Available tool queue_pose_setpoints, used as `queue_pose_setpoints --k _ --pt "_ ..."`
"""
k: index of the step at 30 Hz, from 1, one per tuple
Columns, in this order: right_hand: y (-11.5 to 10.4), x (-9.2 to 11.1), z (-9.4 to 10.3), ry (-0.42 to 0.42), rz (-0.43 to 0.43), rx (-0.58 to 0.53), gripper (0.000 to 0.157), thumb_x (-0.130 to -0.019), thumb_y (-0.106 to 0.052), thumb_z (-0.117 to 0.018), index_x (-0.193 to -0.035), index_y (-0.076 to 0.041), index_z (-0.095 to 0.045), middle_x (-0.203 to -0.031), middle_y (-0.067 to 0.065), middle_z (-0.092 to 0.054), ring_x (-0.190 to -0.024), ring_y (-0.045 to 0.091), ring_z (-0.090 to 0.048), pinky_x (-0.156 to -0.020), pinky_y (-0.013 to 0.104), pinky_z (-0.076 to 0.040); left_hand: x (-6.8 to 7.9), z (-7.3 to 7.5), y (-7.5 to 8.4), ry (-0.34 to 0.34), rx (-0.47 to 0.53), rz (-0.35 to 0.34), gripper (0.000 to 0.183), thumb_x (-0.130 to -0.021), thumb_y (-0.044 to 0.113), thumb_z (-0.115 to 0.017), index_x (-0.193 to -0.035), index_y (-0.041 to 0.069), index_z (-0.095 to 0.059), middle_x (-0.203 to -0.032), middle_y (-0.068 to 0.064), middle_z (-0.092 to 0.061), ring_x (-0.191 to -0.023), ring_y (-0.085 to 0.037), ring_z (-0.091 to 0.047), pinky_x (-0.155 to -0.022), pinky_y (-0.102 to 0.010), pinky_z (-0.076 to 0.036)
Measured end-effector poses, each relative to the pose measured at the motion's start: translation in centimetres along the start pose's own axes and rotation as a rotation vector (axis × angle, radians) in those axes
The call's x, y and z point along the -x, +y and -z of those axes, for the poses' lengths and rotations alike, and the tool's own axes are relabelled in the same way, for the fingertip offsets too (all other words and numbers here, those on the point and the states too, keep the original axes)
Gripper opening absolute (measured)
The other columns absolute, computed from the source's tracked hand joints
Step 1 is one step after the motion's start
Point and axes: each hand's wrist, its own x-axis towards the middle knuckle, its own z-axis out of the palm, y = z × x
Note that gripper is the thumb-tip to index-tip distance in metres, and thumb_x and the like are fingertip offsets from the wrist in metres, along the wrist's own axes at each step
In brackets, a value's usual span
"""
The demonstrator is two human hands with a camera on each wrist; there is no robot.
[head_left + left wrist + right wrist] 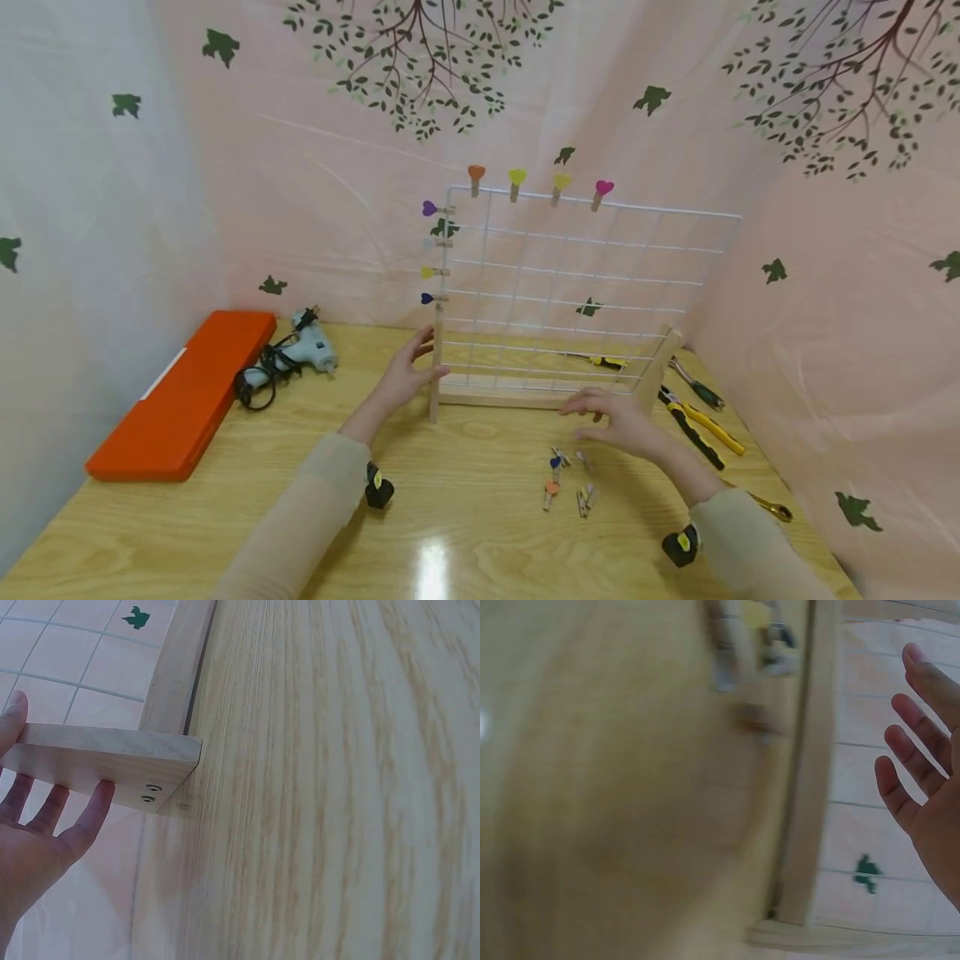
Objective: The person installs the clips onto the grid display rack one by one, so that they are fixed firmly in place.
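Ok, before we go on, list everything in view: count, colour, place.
Wood-grain table: one, light yellow-brown, under everything
Fabric backdrop: one, mostly pink, behind
Wooden stand: one, pale, mid-table
Rectangular wire grid: one, white, upright in the stand
Heart-topped clips: eight, mixed colours, four on the grid's top, four on its left edge
Loose clips: about six, mixed, before the stand
Flat case: one, orange, left
Corded glue gun: one, pale grey, beside the case
Screwdriver: one, yellow-black, behind the grid
Pliers: one, yellow-black, right
Slim-handled tool: one, green, beyond the pliers
Ring-ended tool: one, gold, right edge
Wrist cameras: two, black, on the wrists
Sleeves: two, beige, foreground
Left hand: one, gripping the stand's left upright
Right hand: one, before the grid's lower right
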Motion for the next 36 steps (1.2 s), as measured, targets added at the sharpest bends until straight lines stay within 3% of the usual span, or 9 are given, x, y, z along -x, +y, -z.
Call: queue_pose_setpoints --k 5,8,11,16,23,26,30,33,36 --pt "1.0 1.1 -2.7 -0.152 -0.027 -0.135 0.030 -0.079 -0.020 -0.067 -0.108 -0.014 -0.063 -0.109 0.001 -0.054 -0.091 0.018 -0.052 -0.070 0.032 -0.047 0.0 0.0 0.2 0.000 -0.006 0.005 0.081 -0.079 0.025 -0.068 -0.143 0.020 -0.019 -0.143 -0.005 -0.026 -0.128 -0.026 -0.031 -0.093 -0.045 -0.041" --pt "1.4 1.2 -3.7 -0.213 0.030 -0.103 0.028 -0.081 -0.025 -0.064 -0.109 -0.017 -0.063 -0.108 0.000 -0.052 -0.084 0.011 -0.048 -0.067 0.024 -0.045 0.0 0.0 0.3 0.003 -0.006 0.009 0.080 -0.079 0.025 -0.068 -0.143 0.022 -0.019 -0.143 -0.004 -0.026 -0.128 -0.026 -0.031 -0.093 -0.045 -0.041" --pt "1.6 1.1 -4.4 -0.240 0.086 -0.069 0.028 -0.083 -0.025 -0.062 -0.110 -0.019 -0.063 -0.105 0.000 -0.051 -0.075 0.008 -0.045 -0.060 0.018 -0.041 0.1 0.0 0.2 0.001 -0.004 0.011 0.081 -0.079 0.026 -0.068 -0.143 0.022 -0.019 -0.143 -0.004 -0.026 -0.129 -0.026 -0.031 -0.093 -0.045 -0.040" --pt "1.6 1.0 -4.7 -0.249 0.054 -0.111 0.022 -0.083 -0.023 -0.062 -0.104 -0.019 -0.064 -0.101 0.001 -0.051 -0.073 0.014 -0.045 -0.060 0.018 -0.041 0.1 -0.1 0.4 -0.020 0.027 0.027 0.082 -0.078 0.026 -0.068 -0.143 0.022 -0.018 -0.144 -0.005 -0.024 -0.130 -0.026 -0.029 -0.094 -0.046 -0.040" --pt "1.6 0.9 -4.8 -0.254 0.027 -0.125 0.013 -0.082 -0.024 -0.063 -0.094 -0.022 -0.063 -0.099 -0.001 -0.049 -0.076 0.013 -0.045 -0.063 0.018 -0.041 1.0 0.0 2.5 -0.036 0.048 0.028 0.078 -0.081 0.016 -0.065 -0.143 0.019 -0.018 -0.145 -0.010 -0.023 -0.130 -0.031 -0.027 -0.094 -0.048 -0.039" --pt "0.9 0.6 -4.4 -0.211 0.088 -0.162 0.010 -0.081 -0.015 -0.063 -0.092 -0.016 -0.064 -0.099 0.004 -0.050 -0.082 0.015 -0.047 -0.067 0.022 -0.044 1.2 -0.1 2.9 -0.037 0.037 0.033 0.077 -0.082 0.016 -0.065 -0.143 0.019 -0.018 -0.145 -0.009 -0.023 -0.130 -0.030 -0.027 -0.095 -0.047 -0.039" --pt "-1.1 -0.5 -2.5 -0.051 0.168 -0.172 0.013 -0.078 0.001 -0.064 -0.089 -0.006 -0.063 -0.095 0.011 -0.056 -0.077 0.020 -0.052 -0.061 0.027 -0.048 1.3 0.0 3.0 -0.030 0.034 0.034 0.077 -0.082 0.016 -0.064 -0.143 0.017 -0.017 -0.144 -0.010 -0.023 -0.130 -0.031 -0.027 -0.095 -0.048 -0.038" --pt "-2.4 -1.3 -0.5 0.020 0.105 -0.203 0.014 -0.081 0.004 -0.059 -0.094 -0.001 -0.061 -0.086 0.010 -0.060 -0.066 0.020 -0.056 -0.055 0.027 -0.049 1.3 0.0 3.0 -0.023 0.030 0.038 0.077 -0.082 0.015 -0.065 -0.143 0.017 -0.018 -0.144 -0.010 -0.023 -0.130 -0.032 -0.027 -0.095 -0.048 -0.037" --pt "-2.8 -1.7 1.6 0.035 -0.045 -0.316 0.016 -0.086 0.003 -0.052 -0.101 0.003 -0.058 -0.082 0.009 -0.061 -0.066 0.023 -0.059 -0.058 0.028 -0.051 1.3 0.1 2.9 -0.023 0.024 0.038 0.077 -0.082 0.015 -0.065 -0.143 0.017 -0.018 -0.144 -0.010 -0.024 -0.130 -0.031 -0.027 -0.095 -0.048 -0.038"
